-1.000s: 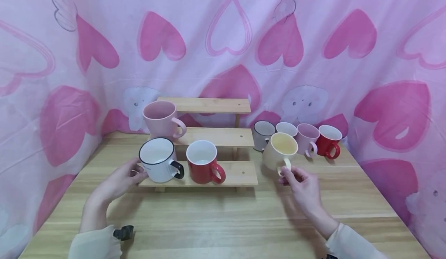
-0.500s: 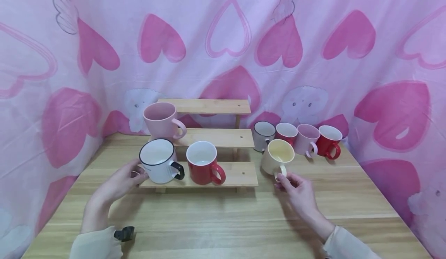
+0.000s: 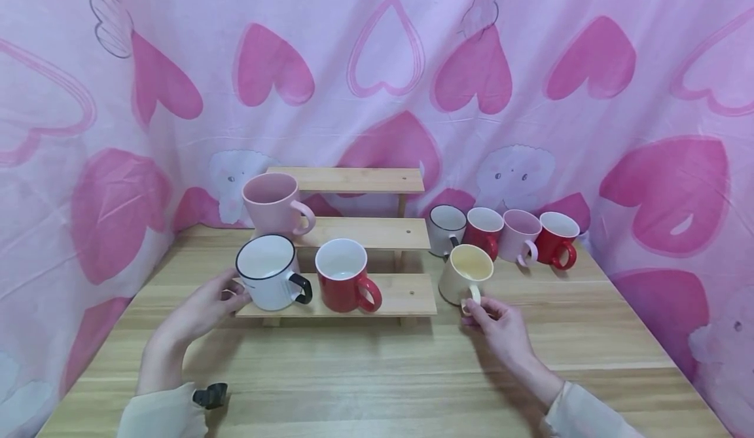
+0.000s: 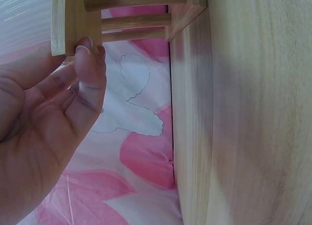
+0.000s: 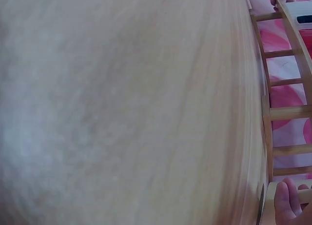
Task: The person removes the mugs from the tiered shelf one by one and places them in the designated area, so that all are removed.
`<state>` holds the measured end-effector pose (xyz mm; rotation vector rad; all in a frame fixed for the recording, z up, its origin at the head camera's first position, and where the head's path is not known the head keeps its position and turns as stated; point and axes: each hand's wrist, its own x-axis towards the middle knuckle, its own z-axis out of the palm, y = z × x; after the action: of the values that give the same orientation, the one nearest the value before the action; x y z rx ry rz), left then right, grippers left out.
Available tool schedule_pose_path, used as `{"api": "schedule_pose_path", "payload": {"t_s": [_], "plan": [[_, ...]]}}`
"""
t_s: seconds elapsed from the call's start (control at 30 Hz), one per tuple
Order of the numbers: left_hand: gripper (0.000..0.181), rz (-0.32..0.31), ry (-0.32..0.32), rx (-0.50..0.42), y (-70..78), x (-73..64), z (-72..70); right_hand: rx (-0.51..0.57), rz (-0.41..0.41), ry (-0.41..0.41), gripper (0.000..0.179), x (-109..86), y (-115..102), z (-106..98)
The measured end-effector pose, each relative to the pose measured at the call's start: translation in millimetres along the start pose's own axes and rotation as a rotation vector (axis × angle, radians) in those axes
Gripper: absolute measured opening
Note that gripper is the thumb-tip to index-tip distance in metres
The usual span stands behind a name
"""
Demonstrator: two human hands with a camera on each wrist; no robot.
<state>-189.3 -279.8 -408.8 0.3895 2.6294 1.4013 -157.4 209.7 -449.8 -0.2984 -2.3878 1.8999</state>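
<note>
In the head view my right hand [image 3: 503, 333] pinches the handle of a cream-yellow mug [image 3: 456, 285], which stands upright at table level, right of a three-step wooden shelf [image 3: 406, 294]. The right wrist view catches only part of that hand [image 5: 291, 205] at the lower right corner. With thumb and fingers, my left hand [image 3: 203, 307] grips the left end of the shelf's lowest board [image 4: 75, 25]. Beside it on that board stand a white mug with a black rim [image 3: 268, 284] and a red mug [image 3: 338, 291]. A pink mug [image 3: 268, 212] sits on the middle step.
Behind the yellow mug, a row runs along the table: a pale black-rimmed mug [image 3: 443, 235], a red mug [image 3: 476, 232], a pink mug [image 3: 515, 238] and another red mug [image 3: 548, 245]. A pink heart-print curtain [image 3: 377, 130] hangs behind the wooden table [image 3: 330, 379].
The yellow mug has come down and slightly left, toward me, in my right hand, uncovering the red mug behind it. My left hand has stayed on the shelf.
</note>
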Motion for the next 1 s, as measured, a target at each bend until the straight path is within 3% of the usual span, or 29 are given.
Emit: {"api": "schedule_pose_path", "payload": {"t_s": [0.43,0.83,1.0], "plan": [[0.038,-0.020,0.005,0.009,2.4,0.6,-1.1,0.036,0.029,-0.039,0.026,2.9,1.1,4.1],[0.037,-0.031,0.003,0.022,1.1,0.3,-0.5,-0.027,0.057,-0.038,0.027,5.3,-1.6,2.1],[0.036,-0.042,-0.003,0.035,2.1,0.3,-1.0,-0.022,0.064,-0.072,0.030,4.5,-3.5,-0.2]]}}
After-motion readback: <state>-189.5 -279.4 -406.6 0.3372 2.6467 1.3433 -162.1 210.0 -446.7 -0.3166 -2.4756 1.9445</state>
